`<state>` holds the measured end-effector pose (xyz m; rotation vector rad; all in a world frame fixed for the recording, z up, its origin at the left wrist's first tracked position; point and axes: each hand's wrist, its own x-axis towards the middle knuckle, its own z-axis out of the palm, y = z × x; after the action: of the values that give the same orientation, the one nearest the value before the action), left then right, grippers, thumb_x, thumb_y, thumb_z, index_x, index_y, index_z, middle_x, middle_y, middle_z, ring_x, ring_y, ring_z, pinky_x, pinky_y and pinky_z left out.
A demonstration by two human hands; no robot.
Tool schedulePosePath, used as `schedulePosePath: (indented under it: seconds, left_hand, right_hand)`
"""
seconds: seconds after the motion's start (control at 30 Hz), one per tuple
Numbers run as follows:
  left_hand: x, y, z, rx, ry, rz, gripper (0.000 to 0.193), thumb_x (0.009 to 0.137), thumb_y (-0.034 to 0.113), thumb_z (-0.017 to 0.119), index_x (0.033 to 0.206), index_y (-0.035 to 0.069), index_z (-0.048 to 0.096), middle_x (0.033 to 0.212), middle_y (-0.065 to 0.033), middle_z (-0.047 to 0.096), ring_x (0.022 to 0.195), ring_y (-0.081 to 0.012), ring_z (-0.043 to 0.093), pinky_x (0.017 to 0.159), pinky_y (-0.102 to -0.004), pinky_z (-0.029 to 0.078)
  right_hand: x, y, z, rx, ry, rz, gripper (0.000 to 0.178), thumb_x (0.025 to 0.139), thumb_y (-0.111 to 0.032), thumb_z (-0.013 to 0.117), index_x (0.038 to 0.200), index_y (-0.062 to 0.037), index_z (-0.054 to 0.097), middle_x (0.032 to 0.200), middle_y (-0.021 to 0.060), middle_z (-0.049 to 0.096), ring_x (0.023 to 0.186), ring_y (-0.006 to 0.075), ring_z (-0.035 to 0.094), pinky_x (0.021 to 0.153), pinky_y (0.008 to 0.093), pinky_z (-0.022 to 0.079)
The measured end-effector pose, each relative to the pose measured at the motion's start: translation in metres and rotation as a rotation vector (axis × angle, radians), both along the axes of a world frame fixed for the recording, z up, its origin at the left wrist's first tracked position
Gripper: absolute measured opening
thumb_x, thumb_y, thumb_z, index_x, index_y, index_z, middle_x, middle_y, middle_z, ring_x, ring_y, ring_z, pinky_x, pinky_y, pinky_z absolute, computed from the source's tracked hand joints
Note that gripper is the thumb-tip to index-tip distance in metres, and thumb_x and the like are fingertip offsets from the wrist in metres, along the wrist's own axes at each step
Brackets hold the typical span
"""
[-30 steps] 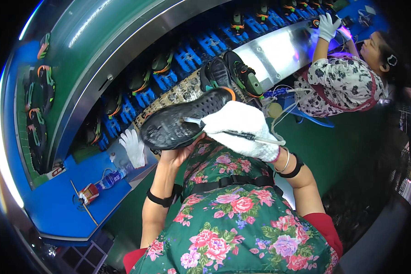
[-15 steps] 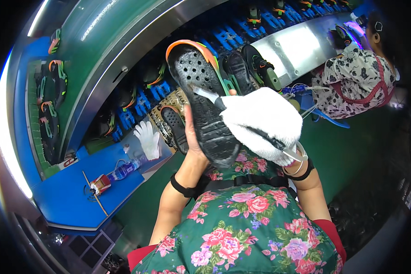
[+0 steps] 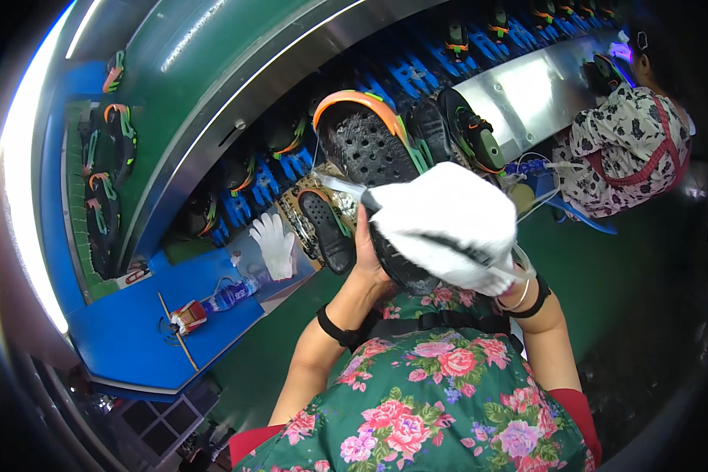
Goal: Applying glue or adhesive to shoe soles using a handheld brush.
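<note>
Bare, my left hand (image 3: 370, 248) wraps round the side of a black sandal (image 3: 362, 149) with an orange rim and green edging. Its insole, dotted with holes, faces me, and the toe end points away. A white glove covers my right hand (image 3: 448, 220), closed round a brush (image 3: 342, 186) with a pale flat tip and a dark collar; most of its handle is hidden. The brush tip is left of the sandal's insole, past its edge. The right hand covers the sandal's lower right part. A pale tube (image 3: 525, 263) runs by my right wrist.
Ahead, blue racks (image 3: 417, 76) carry several shoes past a metal panel (image 3: 519, 98). A smaller black insole-like piece (image 3: 326, 228) lies beyond my left hand. A white glove (image 3: 274, 245) and bottle (image 3: 232, 293) rest on the blue table (image 3: 126, 330). Another person (image 3: 617, 157) sits at right.
The brush tip has moved left, from over the sandal's insole to past its left edge. My right hand has shifted left across the sandal. The whole view has shifted slightly.
</note>
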<state>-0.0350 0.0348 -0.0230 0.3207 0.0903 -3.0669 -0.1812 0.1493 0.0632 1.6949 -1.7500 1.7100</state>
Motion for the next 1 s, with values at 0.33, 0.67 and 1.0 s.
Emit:
schedulePosePath:
  seconds: [0.33,0.67,1.0]
  left_hand:
    - [0.011,-0.006,-0.044,-0.340,-0.332,0.021,0.087,0.096,0.074,0.037,0.145,0.002,0.045,0.146,-0.0204,0.052,0.131,-0.0356,0.054,0.112,-0.0515,0.042]
    - [-0.036,-0.002,0.032,-0.853,0.165,0.188,0.092,0.090,0.078,0.043,0.155,0.013,0.032,0.151,-0.0195,0.043,0.128,-0.0451,0.053,0.107,-0.0600,0.045]
    - [-0.050,-0.009,0.041,-0.248,0.169,0.093,0.102,0.083,0.082,0.051,0.149,0.006,0.038,0.138,-0.0223,0.054,0.124,-0.0429,0.057,0.101,-0.0577,0.051]
  right_hand:
    - [0.020,0.020,-0.004,0.064,-0.182,0.091,0.049,0.079,-0.011,0.080,0.126,-0.0029,0.068,0.118,0.0149,0.071,0.100,0.0275,0.070,0.098,0.0383,0.053]
    - [0.019,0.025,0.019,0.057,-0.337,0.126,0.030,0.076,-0.001,0.078,0.105,-0.0078,0.076,0.112,0.0140,0.074,0.095,0.0265,0.071,0.080,0.0365,0.055]
    - [0.022,0.028,0.009,0.040,-0.332,0.178,0.036,0.083,-0.007,0.076,0.119,-0.0121,0.073,0.115,0.0077,0.073,0.096,0.0271,0.071,0.096,0.0396,0.053]
